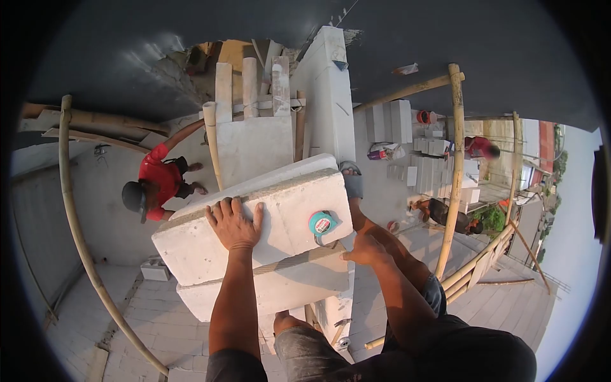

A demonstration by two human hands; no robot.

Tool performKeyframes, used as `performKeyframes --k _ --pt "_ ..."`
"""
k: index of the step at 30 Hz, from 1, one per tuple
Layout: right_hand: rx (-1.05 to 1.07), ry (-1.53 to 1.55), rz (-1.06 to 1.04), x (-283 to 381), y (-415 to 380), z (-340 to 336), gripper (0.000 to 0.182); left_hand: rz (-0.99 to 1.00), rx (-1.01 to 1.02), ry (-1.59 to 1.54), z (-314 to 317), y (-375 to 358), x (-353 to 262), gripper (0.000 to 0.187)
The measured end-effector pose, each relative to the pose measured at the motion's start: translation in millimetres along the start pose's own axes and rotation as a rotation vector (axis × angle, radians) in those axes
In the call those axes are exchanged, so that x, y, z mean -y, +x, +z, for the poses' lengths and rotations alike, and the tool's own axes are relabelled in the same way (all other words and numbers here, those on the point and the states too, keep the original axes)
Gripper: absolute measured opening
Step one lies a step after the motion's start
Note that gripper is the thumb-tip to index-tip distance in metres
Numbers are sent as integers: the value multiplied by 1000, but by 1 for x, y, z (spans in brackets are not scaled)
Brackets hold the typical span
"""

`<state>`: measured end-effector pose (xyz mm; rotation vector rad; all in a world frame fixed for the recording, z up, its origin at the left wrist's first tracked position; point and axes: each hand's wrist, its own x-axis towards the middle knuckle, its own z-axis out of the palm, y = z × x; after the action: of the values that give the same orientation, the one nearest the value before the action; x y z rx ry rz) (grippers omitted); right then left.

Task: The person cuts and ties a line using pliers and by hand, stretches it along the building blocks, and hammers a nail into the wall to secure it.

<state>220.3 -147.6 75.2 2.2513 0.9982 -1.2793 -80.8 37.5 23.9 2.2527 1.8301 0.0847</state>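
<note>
Two large white lightweight concrete blocks lie stacked in front of me, with a grey mortar-like band along the upper one's far edge. My left hand (235,223) rests on the upper block (286,216), palm down with fingers spread. A teal tape measure (321,223) lies on that block near its right end. My right hand (367,248) is at the right end of the lower block (273,286), its thumb against the block's edge and its other fingers curled and partly hidden.
Bamboo poles (89,254) stand left and right (453,172). A narrow white block wall (334,95) runs away ahead. A person in a red shirt (167,178) is at the left, below. More people and stacked blocks (439,172) are at the right. A hammer (340,328) hangs near my leg.
</note>
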Motion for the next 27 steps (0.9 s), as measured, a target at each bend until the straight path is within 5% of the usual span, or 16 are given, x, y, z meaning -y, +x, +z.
performKeyframes --k 3,7,11,17,22,27 --pt "-235 205 -346 14 -2 -123 30 28 -12 5 -5 3 -3 60" --pt "-335 249 -478 4 94 -234 27 55 -37 3 -3 8 -5 59" --pt "-416 138 -308 -7 252 -277 46 -23 -20 -15 5 13 -9 59" --pt "-570 66 -328 49 431 -331 71 -76 -19 57 12 23 -23 52" --pt "-783 -137 -315 114 509 -355 71 -58 -12 42 17 28 -23 57" --pt "-710 -292 -393 121 570 -349 61 -57 7 47 17 32 -22 58"
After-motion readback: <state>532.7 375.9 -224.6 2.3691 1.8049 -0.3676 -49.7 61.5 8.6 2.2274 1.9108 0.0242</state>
